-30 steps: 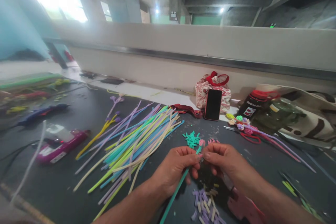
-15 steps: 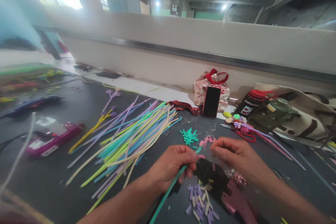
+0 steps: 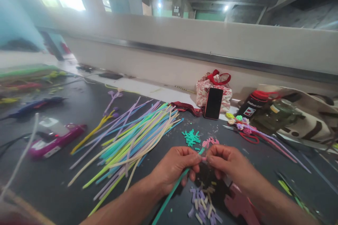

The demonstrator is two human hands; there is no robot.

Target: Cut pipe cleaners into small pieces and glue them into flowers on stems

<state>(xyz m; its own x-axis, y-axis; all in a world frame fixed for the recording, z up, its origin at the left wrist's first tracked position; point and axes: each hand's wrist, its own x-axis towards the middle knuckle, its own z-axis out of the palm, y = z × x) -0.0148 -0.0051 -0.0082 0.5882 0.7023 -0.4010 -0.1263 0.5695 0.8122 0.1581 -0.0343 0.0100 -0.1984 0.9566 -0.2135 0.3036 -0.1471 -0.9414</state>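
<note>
My left hand (image 3: 181, 165) is closed around a green chenille stem (image 3: 169, 198), which runs down to the bottom edge. At the stem's upper end are short pink and green pieces. The fingertips of my right hand (image 3: 227, 160) pinch a small pink piece (image 3: 204, 159) there, close against my left fingers. Just beyond my hands lie a heap of short green pieces (image 3: 191, 137) and some pink pieces (image 3: 211, 141). Below them are cut purple and cream pieces (image 3: 203, 205). A pink glue gun (image 3: 240, 202) is partly hidden under my right wrist.
A pile of long coloured chenille stems (image 3: 132, 140) spreads to the left, with a magenta device (image 3: 56, 140) beyond it. At the back stand a phone (image 3: 213, 103), a patterned bag (image 3: 203, 89) and a black bottle (image 3: 252, 105). Red-handled scissors (image 3: 249, 137) lie by chenille flowers (image 3: 240, 122).
My right hand has moved left and down, from apart to pinching the pink piece at the stem's end. My left hand keeps its hold on the stem.
</note>
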